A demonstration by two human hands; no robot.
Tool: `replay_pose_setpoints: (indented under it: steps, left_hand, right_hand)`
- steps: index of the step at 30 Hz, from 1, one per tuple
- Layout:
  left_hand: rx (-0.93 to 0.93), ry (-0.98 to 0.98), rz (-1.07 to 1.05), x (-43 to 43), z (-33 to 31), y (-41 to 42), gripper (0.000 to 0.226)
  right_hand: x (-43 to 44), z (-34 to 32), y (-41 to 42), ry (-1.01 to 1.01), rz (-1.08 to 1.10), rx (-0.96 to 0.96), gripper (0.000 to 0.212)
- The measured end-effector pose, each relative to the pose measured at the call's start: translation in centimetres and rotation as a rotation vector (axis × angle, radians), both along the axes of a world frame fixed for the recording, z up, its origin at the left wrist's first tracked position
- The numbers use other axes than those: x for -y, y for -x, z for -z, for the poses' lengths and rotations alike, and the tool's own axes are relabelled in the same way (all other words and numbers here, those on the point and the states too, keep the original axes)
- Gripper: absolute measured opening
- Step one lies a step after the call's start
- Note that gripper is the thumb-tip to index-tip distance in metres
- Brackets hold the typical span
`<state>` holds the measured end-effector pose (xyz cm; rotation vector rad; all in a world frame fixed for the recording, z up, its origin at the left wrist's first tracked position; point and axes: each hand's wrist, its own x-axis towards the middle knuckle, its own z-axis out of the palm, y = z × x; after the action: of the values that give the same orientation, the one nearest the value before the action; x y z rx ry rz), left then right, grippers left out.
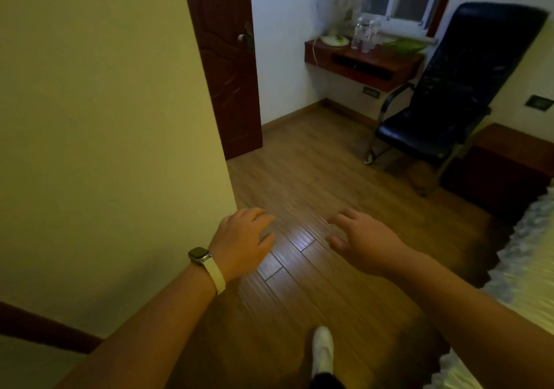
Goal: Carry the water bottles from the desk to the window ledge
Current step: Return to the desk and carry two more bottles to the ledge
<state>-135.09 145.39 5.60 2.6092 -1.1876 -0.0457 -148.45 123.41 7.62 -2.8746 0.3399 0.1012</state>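
Note:
Several clear plastic water bottles (pixel 364 35) stand upright on a small wall-mounted wooden desk (pixel 386 61) at the far end of the room. Just behind and above the desk runs the window ledge (pixel 403 23) under a white-framed window. My left hand (pixel 244 242), with a watch on its wrist, and my right hand (pixel 364 243) are held out in front of me over the floor. Both hold nothing, with fingers loosely spread. The bottles are far from both hands.
A yellow wall corner (pixel 209 118) juts out close on my left, with a dark wooden door (pixel 227 58) beyond it. A black office chair (pixel 443 100) stands right of the desk. A bed (pixel 527 268) edges the right. A white plate (pixel 334 40) and green item (pixel 406 45) lie on the desk.

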Motion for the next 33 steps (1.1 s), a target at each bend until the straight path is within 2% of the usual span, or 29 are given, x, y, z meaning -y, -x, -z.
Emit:
replay_pose_setpoints:
  steps: [7, 16, 24, 33]
  left_hand:
    - [0.051, -0.038, 0.053, 10.5, -0.2, -8.0, 0.04]
    - [0.135, -0.049, 0.132, 25.4, -2.5, -16.2, 0.039]
    - [0.16, -0.028, 0.16, 33.5, -2.5, -22.8, 0.037]
    - [0.159, 0.018, 0.182, 41.4, 0.8, -33.5, 0.038]
  right_hand:
    - [10.3, 2.4, -7.4, -0.037, 0.067, 0.059, 0.05]
    - [24.8, 0.1, -14.8, -0.025, 0.097, 0.106, 0.05]
    - [32.4, 0.0, -19.2, -0.037, 0.149, 0.106, 0.049]
    - [39.5, 2.6, -29.2, 0.017, 0.168, 0.081, 0.048]
